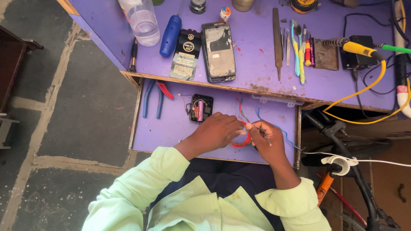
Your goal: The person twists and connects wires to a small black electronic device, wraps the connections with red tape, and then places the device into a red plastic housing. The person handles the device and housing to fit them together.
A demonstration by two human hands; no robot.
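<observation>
Looking down from the head camera, both hands meet over the pulled-out purple shelf (171,128) below the purple worktop (257,55). The left hand (216,132) comes in from the left, its fingers curled and pressed together over the left side of a small red wire loop (239,143), so it appears to pinch the loop there, though the fingertips themselves are hidden under the knuckles. The right hand (265,141) comes in from the right, thumb and forefinger closed on a thin wire end at the top of the loop, just where the two hands touch. The loop lies between the hands and slightly toward the person, flat on or just above the shelf; I cannot tell which. A thin blue wire (280,128) runs from the shelf's back edge, past the right hand, and off toward the right edge, so its long axis slants from upper left to lower right and the right hand is plainly the nearer one to it. An opened small black device (201,108) with a pink cell lies on the shelf beyond the left hand, apart from it. Blue-handled pliers (153,98) lie farther left, well apart from both hands.
</observation>
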